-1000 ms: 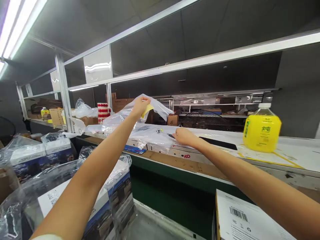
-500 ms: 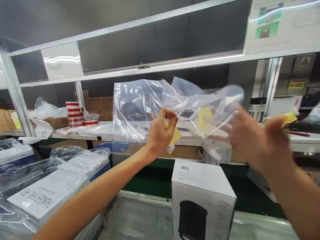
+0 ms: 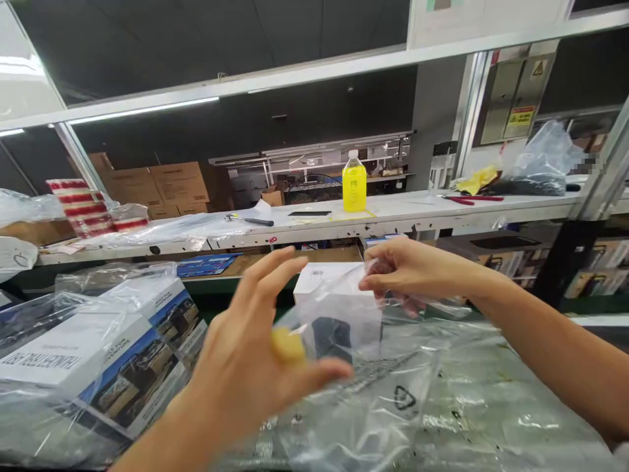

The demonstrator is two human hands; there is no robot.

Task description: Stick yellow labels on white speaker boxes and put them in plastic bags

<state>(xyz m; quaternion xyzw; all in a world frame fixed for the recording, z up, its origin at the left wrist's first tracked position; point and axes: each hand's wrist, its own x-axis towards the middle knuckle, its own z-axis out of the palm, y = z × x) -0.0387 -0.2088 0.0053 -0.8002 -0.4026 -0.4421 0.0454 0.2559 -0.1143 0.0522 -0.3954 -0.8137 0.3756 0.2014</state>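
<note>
A clear plastic bag (image 3: 363, 400) with a recycling mark hangs in front of me. My right hand (image 3: 405, 272) pinches its upper edge between thumb and fingers. My left hand (image 3: 250, 347), slightly blurred, is open at the left side of the bag, thumb and fingers spread wide. Beside its palm shows a small yellow piece (image 3: 287, 344); whether it is attached to the hand, I cannot tell. Behind the bag stands a white box (image 3: 329, 278) with a dark product picture, its lower part seen through the film.
Boxes in clear bags (image 3: 122, 354) lie at the left. On the shelf (image 3: 304, 226) stand red-and-white tape rolls (image 3: 81, 206), a hammer (image 3: 250, 221), a bottle of yellow liquid (image 3: 354, 183) and red-handled pliers (image 3: 459, 199). A metal rail (image 3: 246, 82) crosses above.
The bag has come down from shelf height to in front of the white box. My left hand has released it and spread its fingers; my right hand now pinches its edge. The view has turned right.
</note>
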